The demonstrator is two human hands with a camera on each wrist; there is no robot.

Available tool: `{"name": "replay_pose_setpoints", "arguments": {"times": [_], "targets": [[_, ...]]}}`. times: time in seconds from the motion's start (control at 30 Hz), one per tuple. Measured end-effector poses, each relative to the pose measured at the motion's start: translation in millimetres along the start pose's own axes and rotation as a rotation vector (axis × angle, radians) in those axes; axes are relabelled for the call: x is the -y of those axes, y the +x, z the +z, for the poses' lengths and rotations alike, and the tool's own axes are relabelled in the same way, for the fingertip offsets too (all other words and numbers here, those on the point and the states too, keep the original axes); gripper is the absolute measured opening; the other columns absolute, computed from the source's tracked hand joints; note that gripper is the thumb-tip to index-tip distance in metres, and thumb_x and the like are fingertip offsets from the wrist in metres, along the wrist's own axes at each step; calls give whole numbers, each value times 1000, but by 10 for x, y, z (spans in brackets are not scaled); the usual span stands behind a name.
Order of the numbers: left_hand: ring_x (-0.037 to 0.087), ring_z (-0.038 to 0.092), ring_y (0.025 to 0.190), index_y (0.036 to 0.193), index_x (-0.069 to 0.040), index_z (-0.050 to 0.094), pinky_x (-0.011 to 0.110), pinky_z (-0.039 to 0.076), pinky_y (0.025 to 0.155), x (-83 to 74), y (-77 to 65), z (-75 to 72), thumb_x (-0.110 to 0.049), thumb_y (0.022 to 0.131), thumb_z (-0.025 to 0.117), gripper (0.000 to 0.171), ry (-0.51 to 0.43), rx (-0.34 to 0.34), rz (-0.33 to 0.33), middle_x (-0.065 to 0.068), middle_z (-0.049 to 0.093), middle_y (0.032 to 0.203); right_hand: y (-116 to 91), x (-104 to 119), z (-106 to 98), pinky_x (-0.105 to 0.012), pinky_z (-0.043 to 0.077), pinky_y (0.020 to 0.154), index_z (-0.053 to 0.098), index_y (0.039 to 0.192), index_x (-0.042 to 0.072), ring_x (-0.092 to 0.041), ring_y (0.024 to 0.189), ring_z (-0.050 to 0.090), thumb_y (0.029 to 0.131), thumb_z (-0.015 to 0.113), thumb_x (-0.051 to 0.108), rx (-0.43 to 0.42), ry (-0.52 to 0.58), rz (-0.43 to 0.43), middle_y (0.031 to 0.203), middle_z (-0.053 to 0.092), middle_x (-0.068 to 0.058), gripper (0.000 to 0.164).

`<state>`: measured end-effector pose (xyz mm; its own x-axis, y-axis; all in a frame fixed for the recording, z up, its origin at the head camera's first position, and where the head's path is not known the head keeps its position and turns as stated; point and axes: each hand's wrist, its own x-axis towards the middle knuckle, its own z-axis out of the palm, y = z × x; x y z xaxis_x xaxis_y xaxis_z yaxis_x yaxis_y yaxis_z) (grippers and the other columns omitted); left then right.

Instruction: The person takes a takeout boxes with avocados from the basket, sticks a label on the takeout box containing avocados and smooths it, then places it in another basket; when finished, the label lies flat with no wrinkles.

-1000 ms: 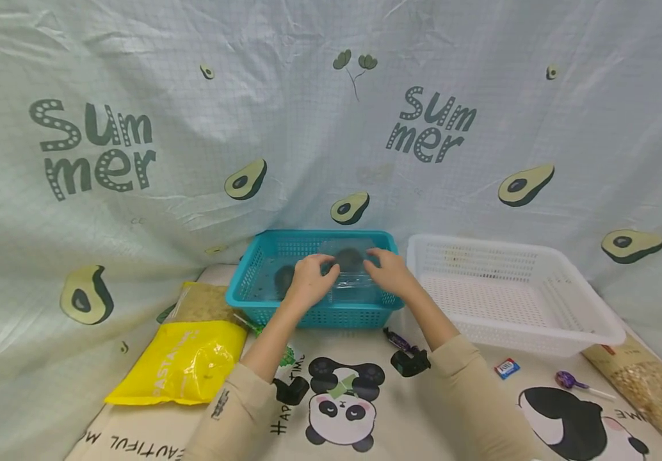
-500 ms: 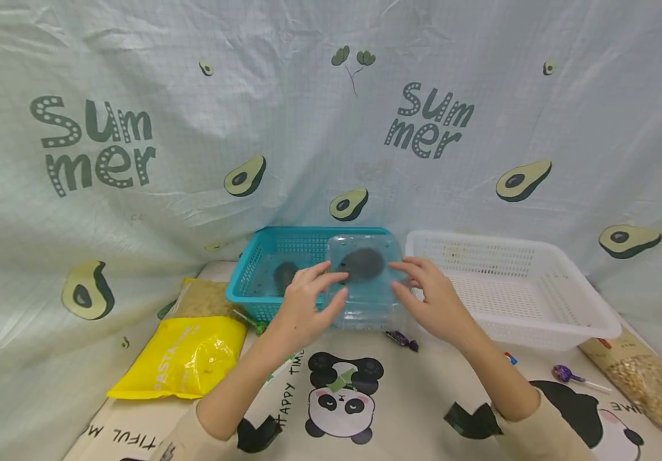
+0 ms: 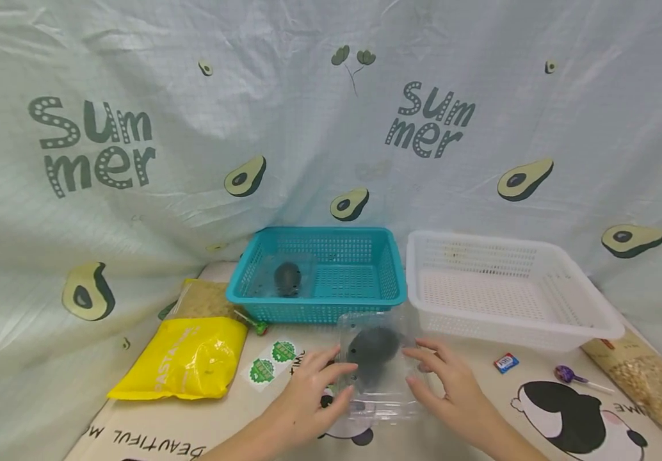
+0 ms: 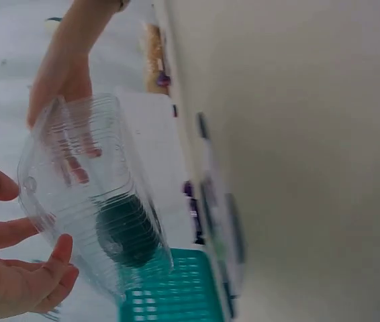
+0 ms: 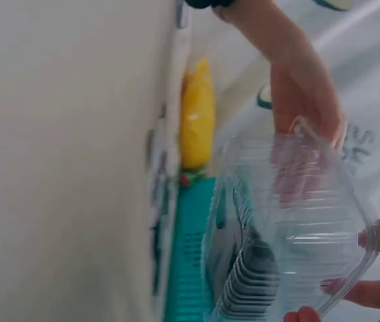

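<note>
A clear plastic clamshell box with a dark oval thing inside is held between both hands, in front of the teal basket. My left hand grips its left side, and my right hand grips its right side. Ribbed walls of the box show in the left wrist view, where it hangs tilted above the table. The kind of the dark thing is unclear through the plastic. Another clear box with a similar dark oval lies in the basket's left half.
To the right stands a white basket. A yellow pasta bag lies at left beside green round stickers. A small red-blue candy, a purple lollipop and a bag of grains are at right.
Both hands have lifted the clear box out of the teal basket's right half and brought it nearer to me, over the panda print. The other box has stayed in the basket.
</note>
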<state>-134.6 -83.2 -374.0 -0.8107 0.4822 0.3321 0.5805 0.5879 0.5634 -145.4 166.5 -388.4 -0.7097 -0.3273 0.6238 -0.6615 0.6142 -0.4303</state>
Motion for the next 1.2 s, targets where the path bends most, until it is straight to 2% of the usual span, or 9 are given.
{"name": "replay_pose_setpoints", "arguments": {"times": [0.17, 0.27, 0.4, 0.53, 0.63, 0.8, 0.93, 1.07, 1.2], "targets": [[29, 45, 110, 114, -12, 60, 34, 49, 76, 215, -36, 127, -29, 90, 49, 31, -66, 29, -25, 20, 43, 130, -46, -161, 230, -27, 50, 66, 61, 109, 9, -12, 76, 62, 75, 67, 10, 33, 27, -27, 114, 53, -11, 34], [31, 42, 115, 114, -12, 60, 35, 49, 77, 307, -47, 184, -28, 89, 50, 31, -82, 35, -41, 18, 42, 131, -91, -224, 327, -26, 50, 67, 60, 110, 10, -12, 78, 61, 76, 67, 12, 49, 38, 1, 115, 51, -13, 35], [31, 36, 121, 116, -14, 59, 33, 50, 77, 375, -58, 222, -29, 90, 50, 31, -85, 34, -41, 16, 39, 134, -143, -275, 398, -27, 50, 68, 58, 113, 12, -12, 81, 60, 77, 67, 14, 65, 57, 33, 118, 48, -13, 37], [32, 33, 123, 120, -16, 56, 23, 51, 70, 419, -57, 225, -26, 90, 49, 32, -137, 49, -28, 15, 35, 137, -169, -333, 434, -27, 50, 70, 57, 114, 11, -13, 85, 58, 76, 67, 10, 49, 80, 13, 121, 46, -12, 39], [33, 31, 124, 123, -16, 53, 22, 51, 68, 446, -49, 220, -26, 91, 48, 34, -161, 70, -27, 15, 31, 139, -174, -381, 445, -28, 50, 73, 56, 117, 13, -14, 89, 56, 78, 65, 9, 49, 98, 5, 124, 45, -12, 41], [30, 27, 127, 130, -20, 45, 27, 51, 74, 475, -47, 201, -32, 92, 46, 40, -90, 115, -19, 12, 25, 143, -178, -436, 437, -35, 47, 81, 49, 126, 14, -16, 104, 51, 85, 57, 13, 113, 101, 48, 132, 39, -11, 41], [26, 22, 130, 137, -23, 34, 41, 44, 88, 514, -54, 137, -41, 91, 43, 50, 0, 166, -27, 8, 19, 146, -192, -472, 440, -36, 44, 86, 42, 131, 12, -19, 116, 44, 88, 53, 11, 148, 115, 49, 136, 35, -11, 45], [29, 20, 132, 138, -20, 32, 55, 28, 98, 589, -43, -31, -45, 90, 43, 55, 78, 158, -117, 8, 22, 145, -205, -497, 456, -28, 43, 87, 37, 134, 9, -19, 115, 44, 88, 49, 5, 129, 179, 46, 136, 35, -13, 48], [36, 24, 129, 134, -9, 38, 54, 23, 101, 803, -29, -203, -38, 87, 51, 57, 183, 46, -299, 16, 31, 140, -201, -517, 470, -22, 42, 86, 36, 134, 6, -19, 108, 47, 89, 45, 1, 77, 245, 72, 131, 39, -10, 46]]}}
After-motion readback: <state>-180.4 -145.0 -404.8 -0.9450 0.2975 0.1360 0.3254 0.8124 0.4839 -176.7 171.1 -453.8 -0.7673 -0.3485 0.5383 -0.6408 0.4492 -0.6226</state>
